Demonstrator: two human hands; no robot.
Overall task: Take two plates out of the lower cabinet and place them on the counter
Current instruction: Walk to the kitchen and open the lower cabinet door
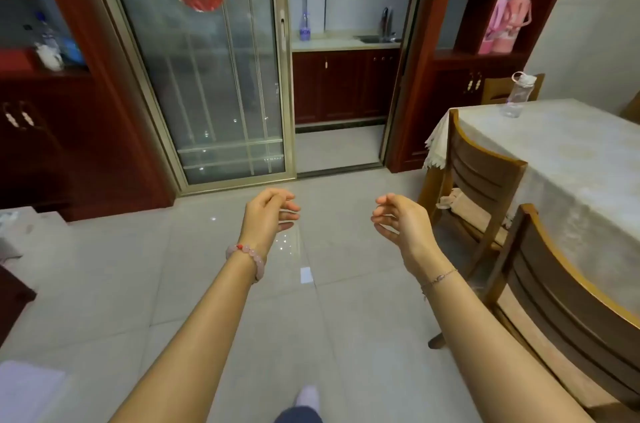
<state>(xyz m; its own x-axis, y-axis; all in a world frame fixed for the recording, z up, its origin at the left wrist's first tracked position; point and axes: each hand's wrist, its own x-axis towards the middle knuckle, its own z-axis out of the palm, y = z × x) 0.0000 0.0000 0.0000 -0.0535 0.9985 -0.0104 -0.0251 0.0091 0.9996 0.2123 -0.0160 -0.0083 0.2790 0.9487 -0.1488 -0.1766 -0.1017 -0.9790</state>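
Note:
Through the open doorway ahead I see a pale kitchen counter (343, 44) with dark red lower cabinets (341, 86) beneath it, their doors closed. No plates are in sight. My left hand (268, 214) and my right hand (398, 218) are stretched out in front of me over the tiled floor, far short of the doorway. Both hold nothing, with fingers loosely curled and apart.
A glass sliding door (207, 58) stands left of the doorway. A dining table (561, 159) with a pale cloth, a water bottle (517, 95) and two wooden chairs (481, 180) fills the right side. Red wooden shelving (491, 27) flanks the doorway. A sink and tap (381, 36) sit on the counter.

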